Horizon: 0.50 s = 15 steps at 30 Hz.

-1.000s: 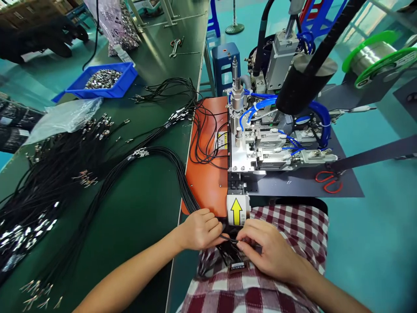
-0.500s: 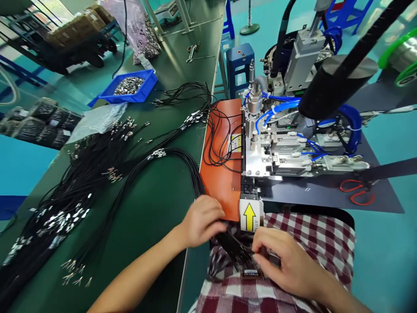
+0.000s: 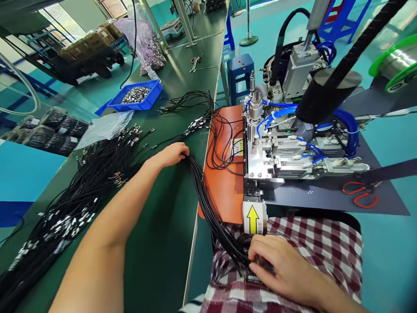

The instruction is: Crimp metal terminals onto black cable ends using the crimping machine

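A long bundle of thin black cables (image 3: 208,208) curves from the green table over the edge of an orange plate (image 3: 224,191) and down to the checked cloth on my lap. My left hand (image 3: 176,154) is closed around the bundle on the table; its fingertips are partly hidden. Over my lap, my right hand (image 3: 276,263) has its thumb and fingers curled at the bundle's lower end. The cable tips there are hidden by the fingers. Right of the plate stands a machine (image 3: 260,161) with metal cylinders and blue hoses, several loose black cables lying before it.
A big heap of black cables (image 3: 71,217) covers the table's left side. Farther back are a blue tray (image 3: 151,101) of small metal parts and a clear plastic bag (image 3: 106,128). Red-handled scissors (image 3: 360,194) lie on the machine's grey base. A blue stool (image 3: 240,65) stands behind.
My left hand has moved forward and left, from near the plate's front edge to farther up the bundle on the table. My right hand stays near my lap. The view has shifted slightly.
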{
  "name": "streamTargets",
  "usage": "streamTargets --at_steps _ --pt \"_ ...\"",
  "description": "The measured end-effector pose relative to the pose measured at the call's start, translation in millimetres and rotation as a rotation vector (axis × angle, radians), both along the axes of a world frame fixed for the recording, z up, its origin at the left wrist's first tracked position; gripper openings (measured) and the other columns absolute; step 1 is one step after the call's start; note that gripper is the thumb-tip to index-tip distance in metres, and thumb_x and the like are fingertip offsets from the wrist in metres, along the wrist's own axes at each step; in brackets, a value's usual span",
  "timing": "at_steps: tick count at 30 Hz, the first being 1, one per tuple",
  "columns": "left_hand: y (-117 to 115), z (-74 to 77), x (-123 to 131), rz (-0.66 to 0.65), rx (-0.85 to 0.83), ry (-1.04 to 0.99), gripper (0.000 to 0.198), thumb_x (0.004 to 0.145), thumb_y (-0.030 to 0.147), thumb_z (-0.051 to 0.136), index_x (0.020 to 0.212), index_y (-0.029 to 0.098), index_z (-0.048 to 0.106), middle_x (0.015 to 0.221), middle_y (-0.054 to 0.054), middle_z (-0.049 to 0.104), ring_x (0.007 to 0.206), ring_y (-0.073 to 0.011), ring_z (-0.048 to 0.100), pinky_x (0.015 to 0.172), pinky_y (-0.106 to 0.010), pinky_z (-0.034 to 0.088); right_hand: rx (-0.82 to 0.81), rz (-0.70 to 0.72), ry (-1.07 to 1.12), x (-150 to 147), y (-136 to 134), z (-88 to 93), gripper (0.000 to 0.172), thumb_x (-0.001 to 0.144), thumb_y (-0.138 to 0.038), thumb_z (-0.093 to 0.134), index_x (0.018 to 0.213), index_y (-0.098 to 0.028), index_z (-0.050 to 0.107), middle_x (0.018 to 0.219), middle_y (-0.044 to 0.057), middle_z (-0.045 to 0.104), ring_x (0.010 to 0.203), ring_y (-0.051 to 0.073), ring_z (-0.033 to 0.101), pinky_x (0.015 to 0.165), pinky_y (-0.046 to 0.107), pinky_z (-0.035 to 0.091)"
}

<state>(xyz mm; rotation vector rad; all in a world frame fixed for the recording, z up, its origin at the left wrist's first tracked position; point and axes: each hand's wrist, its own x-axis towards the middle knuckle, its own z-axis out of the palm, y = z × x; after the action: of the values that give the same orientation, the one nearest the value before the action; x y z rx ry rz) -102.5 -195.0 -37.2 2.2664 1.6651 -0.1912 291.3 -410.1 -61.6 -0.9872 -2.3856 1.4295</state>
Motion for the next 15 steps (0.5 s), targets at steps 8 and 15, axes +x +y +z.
streamTargets --at_steps 8,15 --pt "-5 33.3 -13 0.056 -0.133 -0.07 0.03 0.073 0.044 0.055 0.087 0.019 0.062 0.081 -0.002 0.063 0.072 -0.015 0.055 0.067 -0.026 0.043 0.018 -0.003 0.036 2 0 -1.3 0.006 0.09 -0.029 0.058 0.089 -0.023 0.058 0.086 0.0 0.063 0.078 0.018 0.057 0.072 0.031 0.042" --pt "-51 46.5 27 -0.065 0.15 0.194 0.008 0.07 0.025 0.054 0.075 0.019 0.054 0.08 -0.004 0.061 0.091 -0.0252 0.053 0.086 -0.042 0.036 0.05 -0.281 0.159 5 12 -5.0 0.01 0.096 -0.024 0.047 0.097 -0.022 0.056 0.091 0.004 0.061 0.08 0.018 0.057 0.073 0.032 0.045"
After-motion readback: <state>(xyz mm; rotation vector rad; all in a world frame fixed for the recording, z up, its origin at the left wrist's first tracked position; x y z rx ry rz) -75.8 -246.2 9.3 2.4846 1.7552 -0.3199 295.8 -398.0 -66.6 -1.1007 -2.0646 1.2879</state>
